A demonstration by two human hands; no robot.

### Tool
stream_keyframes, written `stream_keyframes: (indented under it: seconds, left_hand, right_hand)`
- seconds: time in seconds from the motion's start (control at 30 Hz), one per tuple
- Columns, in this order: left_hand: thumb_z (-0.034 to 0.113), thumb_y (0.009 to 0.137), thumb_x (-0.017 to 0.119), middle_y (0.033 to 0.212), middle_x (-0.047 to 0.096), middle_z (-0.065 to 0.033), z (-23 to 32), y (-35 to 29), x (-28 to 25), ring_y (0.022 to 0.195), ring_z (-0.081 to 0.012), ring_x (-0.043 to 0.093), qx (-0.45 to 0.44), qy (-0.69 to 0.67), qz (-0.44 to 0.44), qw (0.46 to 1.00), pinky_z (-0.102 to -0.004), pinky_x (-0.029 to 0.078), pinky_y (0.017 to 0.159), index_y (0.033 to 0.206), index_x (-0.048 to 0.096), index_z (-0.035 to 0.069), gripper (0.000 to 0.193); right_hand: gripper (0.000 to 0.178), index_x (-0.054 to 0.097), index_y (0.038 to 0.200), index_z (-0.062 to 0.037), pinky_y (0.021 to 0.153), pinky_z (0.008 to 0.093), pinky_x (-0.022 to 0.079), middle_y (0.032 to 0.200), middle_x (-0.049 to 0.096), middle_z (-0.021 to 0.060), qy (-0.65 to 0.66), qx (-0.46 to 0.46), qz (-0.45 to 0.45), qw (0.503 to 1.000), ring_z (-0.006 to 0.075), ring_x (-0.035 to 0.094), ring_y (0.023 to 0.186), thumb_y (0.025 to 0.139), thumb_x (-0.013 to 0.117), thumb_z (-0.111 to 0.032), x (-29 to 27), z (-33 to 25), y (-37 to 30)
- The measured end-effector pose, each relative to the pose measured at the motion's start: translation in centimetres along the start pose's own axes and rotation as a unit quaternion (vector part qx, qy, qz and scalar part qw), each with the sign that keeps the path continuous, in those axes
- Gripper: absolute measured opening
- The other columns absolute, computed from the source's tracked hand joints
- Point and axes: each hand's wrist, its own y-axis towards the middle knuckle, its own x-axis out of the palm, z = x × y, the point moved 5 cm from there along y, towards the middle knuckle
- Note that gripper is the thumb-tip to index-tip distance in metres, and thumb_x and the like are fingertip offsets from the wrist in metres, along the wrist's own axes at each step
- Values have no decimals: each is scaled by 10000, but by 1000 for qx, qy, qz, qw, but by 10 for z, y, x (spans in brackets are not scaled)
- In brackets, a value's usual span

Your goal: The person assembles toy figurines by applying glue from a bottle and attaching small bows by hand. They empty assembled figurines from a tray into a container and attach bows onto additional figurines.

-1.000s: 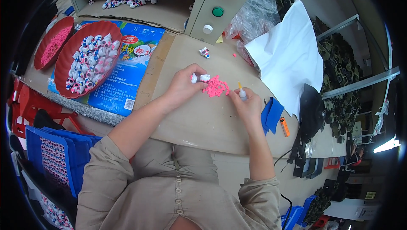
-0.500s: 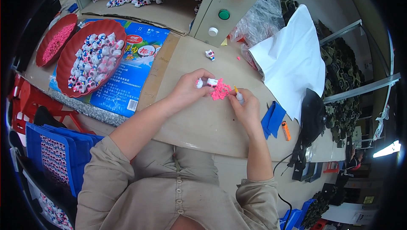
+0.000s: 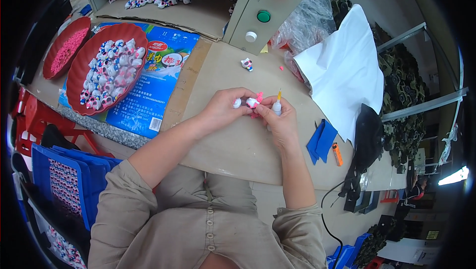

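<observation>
My left hand (image 3: 223, 108) is closed with a small white figurine (image 3: 252, 102) pinched at its fingertips. A second white piece (image 3: 237, 103) shows between its curled fingers. My right hand (image 3: 281, 124) is closed around a small white bottle (image 3: 276, 106) with a thin yellow needle tip that points up and away from me. The right thumb and forefinger meet the figurine; whether they also pinch a pink bit there cannot be told. A heap of small pink pieces (image 3: 259, 95) lies on the table behind the fingers, mostly hidden by both hands.
Left on the table, a red bowl (image 3: 74, 101) holds many figurines, beside a smaller red bowl (image 3: 48, 71) of pink pieces. One figurine (image 3: 246, 64) stands ahead, near a button box (image 3: 255, 28). Blue cloth (image 3: 321, 141), an orange lighter (image 3: 337, 154) and white sheeting (image 3: 342, 71) lie right.
My right hand has moved left from the pink heap's right edge to the figurine in my left hand. The bottle has swung more upright. The heap is now largely covered.
</observation>
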Motion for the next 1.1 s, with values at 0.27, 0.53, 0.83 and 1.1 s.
stream_keyframes:
  seconds: [0.27,0.53,0.83,1.1]
  left_hand:
    - [-52,719,587,866,599,-53,-2,1,2,793,-105,553,12,30,-18,999,-235,455,709,962,573,11,251]
    - [-52,719,588,875,600,-54,0,-3,0,803,-104,553,19,35,-16,999,-233,452,715,975,576,8,264]
    - [51,824,539,935,597,-89,-6,-1,3,820,-114,576,-51,-110,-25,992,-231,478,738,1056,544,-26,245]
    - [65,835,527,946,596,-95,-3,-1,4,824,-115,580,-81,-157,-24,984,-228,482,739,1082,533,-25,263]
  right_hand:
    - [191,556,874,-1,446,175,369,734,614,77,4,15,-10,1000,117,595,649,724,659,-58,4,-8,-2]
    - [150,584,843,54,606,217,481,748,607,77,-50,-45,28,997,105,579,660,759,630,-61,7,-2,-5]
    - [140,583,848,49,606,212,462,758,607,83,-21,-75,50,996,114,576,662,769,623,-60,7,2,-4]
    - [129,589,865,47,600,199,450,756,604,63,-39,-86,49,994,87,560,671,770,602,-40,7,2,-5]
